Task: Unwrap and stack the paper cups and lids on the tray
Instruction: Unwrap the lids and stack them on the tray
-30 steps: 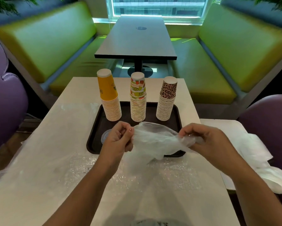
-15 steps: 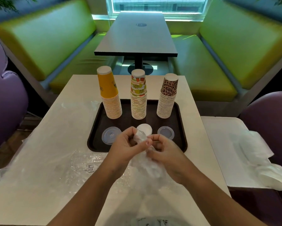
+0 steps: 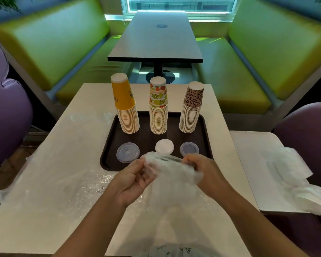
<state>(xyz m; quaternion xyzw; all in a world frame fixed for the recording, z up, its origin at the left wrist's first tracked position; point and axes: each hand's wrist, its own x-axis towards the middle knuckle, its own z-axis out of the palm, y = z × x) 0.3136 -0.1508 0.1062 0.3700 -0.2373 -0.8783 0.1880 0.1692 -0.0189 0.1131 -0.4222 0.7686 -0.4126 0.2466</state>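
Note:
A dark brown tray (image 3: 206, 127) holds three upturned cup stacks: yellow (image 3: 126, 106), fruit-patterned (image 3: 158, 108) and leopard-patterned (image 3: 192, 108). In front of them lie a clear lid stack (image 3: 128, 152), a white lid stack (image 3: 164, 146) and a second clear lid stack (image 3: 189, 149). Just before the tray's near edge, my left hand (image 3: 133, 179) and my right hand (image 3: 202, 171) both grip a crumpled clear plastic wrapper (image 3: 172, 175) between them. The wrapper hangs down over the table.
Loose clear plastic sheets (image 3: 63, 179) cover the cream table (image 3: 35, 229) left of my arms. A white side table (image 3: 252, 164) at right carries wrapped white packs (image 3: 308, 193). Purple chairs flank me; green benches and a dark table (image 3: 156, 38) stand beyond.
My hands first came together bunching the wrapper, then drew slightly apart again. The wrapper dropped from over the tray, uncovering the three lid stacks.

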